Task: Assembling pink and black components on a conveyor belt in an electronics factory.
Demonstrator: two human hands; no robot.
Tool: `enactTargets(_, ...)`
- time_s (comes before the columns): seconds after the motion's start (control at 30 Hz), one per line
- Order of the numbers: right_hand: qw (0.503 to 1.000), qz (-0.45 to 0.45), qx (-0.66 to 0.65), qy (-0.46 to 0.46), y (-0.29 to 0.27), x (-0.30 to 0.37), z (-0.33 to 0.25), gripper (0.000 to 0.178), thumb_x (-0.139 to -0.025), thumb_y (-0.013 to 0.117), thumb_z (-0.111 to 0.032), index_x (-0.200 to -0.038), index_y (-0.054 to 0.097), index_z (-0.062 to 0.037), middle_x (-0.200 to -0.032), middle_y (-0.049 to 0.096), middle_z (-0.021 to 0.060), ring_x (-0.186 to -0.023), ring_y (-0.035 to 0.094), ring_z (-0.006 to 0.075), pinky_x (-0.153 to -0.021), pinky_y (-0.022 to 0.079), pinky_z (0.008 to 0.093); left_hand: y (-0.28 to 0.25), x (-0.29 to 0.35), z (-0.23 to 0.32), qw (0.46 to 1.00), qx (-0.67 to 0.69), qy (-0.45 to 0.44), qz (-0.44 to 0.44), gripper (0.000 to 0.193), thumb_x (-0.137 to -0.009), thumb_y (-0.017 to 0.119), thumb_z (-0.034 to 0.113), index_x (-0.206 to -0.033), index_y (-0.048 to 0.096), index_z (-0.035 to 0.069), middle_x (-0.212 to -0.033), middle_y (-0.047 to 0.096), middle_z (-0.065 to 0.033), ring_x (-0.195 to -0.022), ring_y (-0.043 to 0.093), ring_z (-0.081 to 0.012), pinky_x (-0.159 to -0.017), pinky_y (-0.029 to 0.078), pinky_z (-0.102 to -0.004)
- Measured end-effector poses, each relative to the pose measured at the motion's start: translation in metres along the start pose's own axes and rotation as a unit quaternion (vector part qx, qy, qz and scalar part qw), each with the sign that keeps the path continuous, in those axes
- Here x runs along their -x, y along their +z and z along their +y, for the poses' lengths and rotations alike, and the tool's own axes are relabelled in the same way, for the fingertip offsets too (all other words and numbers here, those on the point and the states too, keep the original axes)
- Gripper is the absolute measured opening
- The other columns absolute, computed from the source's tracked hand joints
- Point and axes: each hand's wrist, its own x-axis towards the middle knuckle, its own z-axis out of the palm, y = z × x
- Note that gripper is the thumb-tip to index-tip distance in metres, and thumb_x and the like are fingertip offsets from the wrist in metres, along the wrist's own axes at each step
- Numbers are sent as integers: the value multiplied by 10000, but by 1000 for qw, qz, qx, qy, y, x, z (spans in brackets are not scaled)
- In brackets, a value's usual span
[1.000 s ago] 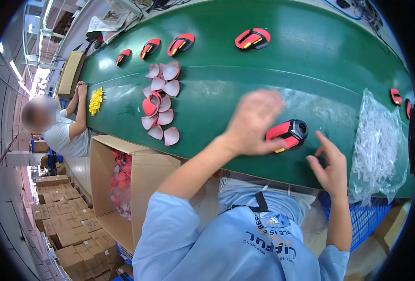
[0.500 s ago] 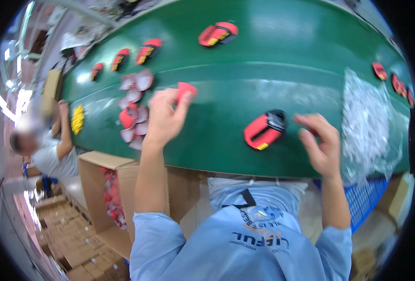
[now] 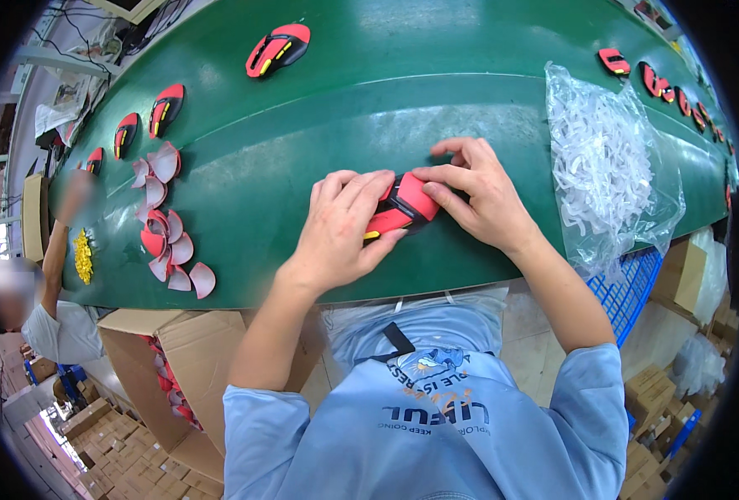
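Note:
A red and black computer mouse (image 3: 393, 218) with a yellow side strip lies on the green work surface (image 3: 369, 117) in front of me. My left hand (image 3: 336, 223) is closed round its left end, thumb along the near side and fingers over the top. My right hand (image 3: 479, 198) pinches the other end, where a curved red cover piece (image 3: 420, 193) sits on the black body. The fingers partly hide both. Left of my hands lies a loose group of curved red cover pieces (image 3: 181, 248), several with their pale insides up.
More red and black mice (image 3: 278, 50) lie along the far side and at the far right. A clear bag of white plastic parts (image 3: 600, 158) lies right. Beyond the yellow pieces (image 3: 83, 257) a co-worker's arm (image 3: 55, 250) reaches over. A cardboard box (image 3: 202, 350) stands below the edge.
My left hand has carried the red cover piece right, onto the mouse. Both hands have closed on the mouse, which now sits further left in view. The view has shifted.

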Motion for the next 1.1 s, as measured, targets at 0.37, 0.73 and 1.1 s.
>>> enactTargets(0.37, 991, -50, 37, -122, 1, -7, 1, 507, -821, 880, -291, -1262, 751, -75, -1273, 761, 68, -1128, 664, 312, -1039, 534, 457, 3, 6, -17, 997, 45, 56, -11, 702, -854, 842, 255, -1475, 573, 68, -1496, 618, -91, -1291, 545, -349, -1119, 394, -475)
enactTargets(0.73, 983, -47, 121, -129, -2, -2, 5, 628, -787, 876, -472, -1326, 771, -168, -1254, 787, -38, -941, 570, 223, -962, 411, 381, 2, 6, -20, 996, 53, 74, -6, 690, -867, 837, 270, -1476, 577, 72, -1509, 612, -80, -1303, 547, -348, -1118, 390, -477)
enactTargets(1.1, 993, -22, 45, -110, 5, 0, -2, 599, -775, 904, -376, -1289, 767, -98, -1204, 792, 14, -859, 558, 241, -832, 501, 369, 12, 4, -21, 990, 102, 100, 20, 830, -833, 870, 130, -1550, 468, 15, -1579, 565, -177, -1383, 590, -388, -1164, 456, -491)
